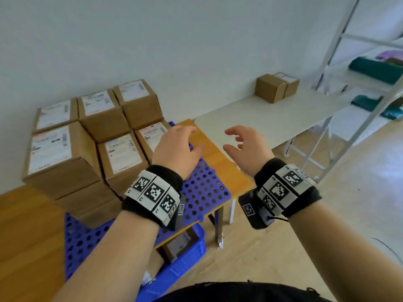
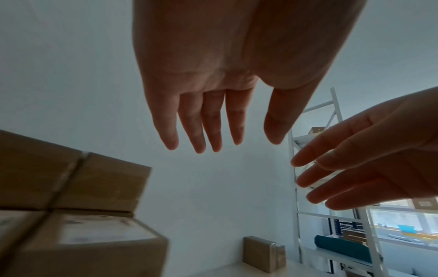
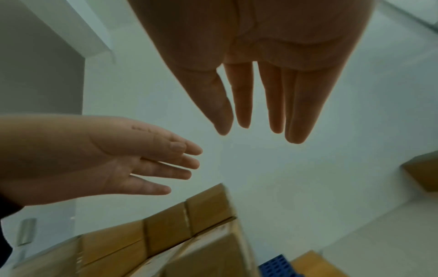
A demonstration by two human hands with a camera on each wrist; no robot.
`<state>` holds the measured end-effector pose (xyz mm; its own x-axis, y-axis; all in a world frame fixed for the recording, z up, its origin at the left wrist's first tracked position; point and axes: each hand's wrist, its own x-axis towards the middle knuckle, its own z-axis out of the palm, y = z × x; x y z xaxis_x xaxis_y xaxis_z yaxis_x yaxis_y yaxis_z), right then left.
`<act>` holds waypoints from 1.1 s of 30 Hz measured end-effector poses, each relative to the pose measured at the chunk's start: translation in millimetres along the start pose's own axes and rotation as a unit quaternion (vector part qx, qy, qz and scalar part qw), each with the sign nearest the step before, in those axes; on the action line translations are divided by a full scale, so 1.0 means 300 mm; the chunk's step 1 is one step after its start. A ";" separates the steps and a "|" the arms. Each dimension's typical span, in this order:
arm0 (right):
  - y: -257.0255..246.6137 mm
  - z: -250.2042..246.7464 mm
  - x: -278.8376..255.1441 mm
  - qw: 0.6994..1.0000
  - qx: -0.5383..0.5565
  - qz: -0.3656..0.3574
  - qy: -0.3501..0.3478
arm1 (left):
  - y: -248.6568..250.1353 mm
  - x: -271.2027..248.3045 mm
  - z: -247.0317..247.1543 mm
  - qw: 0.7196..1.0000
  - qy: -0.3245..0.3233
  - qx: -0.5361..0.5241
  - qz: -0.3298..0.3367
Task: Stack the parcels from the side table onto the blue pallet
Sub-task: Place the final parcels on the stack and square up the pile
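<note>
left hand (image 1: 174,152): empty, fingers loosely extended, held in the air over the right edge of the blue pallet (image 1: 205,190); palm and straight fingers clear in the left wrist view.
right hand (image 1: 246,147): empty, fingers relaxed and slightly curled, thumb apart; hovers over the near-left corner of the side table (image 1: 272,118), touching nothing.
stacked parcels (image 1: 93,136): brown cartons with white labels on top, packed touching each other on the pallet against the wall; left ones stand higher than those on the right.
remaining parcels (image 1: 275,88): two small cartons side by side, touching, at the far end of the side table, well apart from both hands.
pallet base: sits on an orange-topped table (image 1: 220,158) just beside the side table.
blue crate (image 1: 187,256): below the orange table, holds a carton.
white shelf rack (image 1: 357,68): right of the side table, teal packages on its shelves.
</note>
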<state>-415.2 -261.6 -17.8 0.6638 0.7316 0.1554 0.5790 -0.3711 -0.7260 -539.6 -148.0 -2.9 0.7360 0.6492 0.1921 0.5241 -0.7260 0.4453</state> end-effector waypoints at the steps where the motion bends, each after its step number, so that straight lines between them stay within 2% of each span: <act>1: 0.047 -0.053 0.012 1.000 -0.004 0.004 0.007 | 0.057 0.032 0.035 1.000 -0.008 -0.005 0.003; 7: 0.281 -0.327 0.074 0.998 -0.027 0.051 0.025 | 0.356 0.209 0.211 0.998 -0.056 -0.026 0.029; 13: 0.465 -0.500 0.202 0.993 -0.036 0.098 0.053 | 0.552 0.427 0.371 0.993 -0.087 -0.024 0.073; 16: 0.534 -0.537 0.299 0.992 -0.037 0.110 0.052 | 0.608 0.550 0.431 0.992 -0.092 -0.030 0.082; 23: 0.735 -0.626 0.668 0.987 -0.066 0.130 0.062 | 0.701 0.952 0.619 0.988 -0.107 -0.060 0.089; 33: 1.003 -0.681 1.119 0.985 -0.063 0.159 0.014 | 0.751 1.405 0.787 0.988 -0.146 -0.032 0.050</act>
<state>78.6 -244.6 -47.2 0.8332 0.5510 -0.0473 0.3921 -0.6489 -0.6521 -10.1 -91.7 -28.0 0.8792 0.4760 -0.0180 0.4220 -0.7608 0.4930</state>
